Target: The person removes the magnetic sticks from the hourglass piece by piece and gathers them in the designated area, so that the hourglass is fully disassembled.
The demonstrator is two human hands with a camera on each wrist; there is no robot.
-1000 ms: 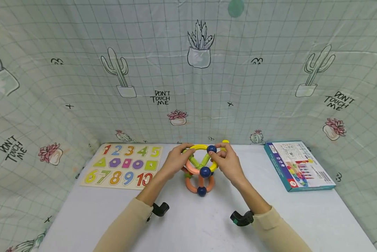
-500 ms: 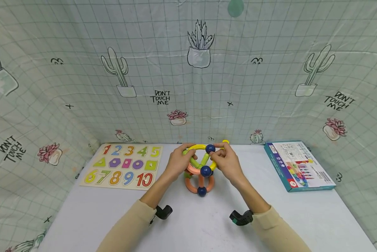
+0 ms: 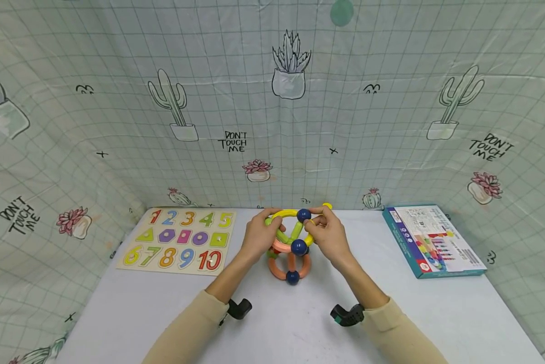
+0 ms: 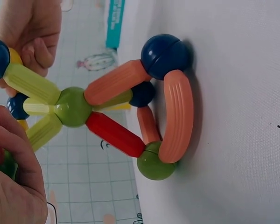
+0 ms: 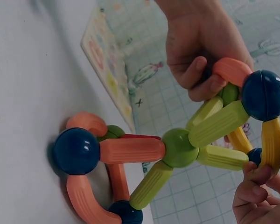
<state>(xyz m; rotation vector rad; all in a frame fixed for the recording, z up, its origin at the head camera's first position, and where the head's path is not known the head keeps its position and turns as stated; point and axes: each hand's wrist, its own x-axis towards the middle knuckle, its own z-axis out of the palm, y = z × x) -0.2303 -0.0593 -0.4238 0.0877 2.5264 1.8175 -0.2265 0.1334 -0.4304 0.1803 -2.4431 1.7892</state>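
A magnetic stick-and-ball structure (image 3: 292, 277) stands on the table between both hands. Curved orange rods (image 4: 179, 116), navy balls and a green ball form its lower ring. Straight orange, red and light green rods meet at a central green ball (image 5: 179, 148). Above them is an upper ring with curved yellow rods (image 5: 272, 147), an orange rod and navy balls (image 3: 299, 246). My left hand (image 3: 260, 235) grips this ring's left side, where a green ball is partly covered. The right hand (image 3: 330, 235) pinches a yellow rod by the far navy ball (image 3: 304, 215).
A number and shape puzzle board (image 3: 177, 240) lies to the left. At the right lies a flat teal-edged toy box (image 3: 434, 240). A small yellow piece (image 3: 327, 206) shows behind the right hand. A patterned cloth (image 3: 290, 126) hangs at the back.
The left hand and forearm have shifted slightly right. The upper ring has turned a little, its near navy ball moving slightly right and its far one slightly left. The lower ring keeps its place.
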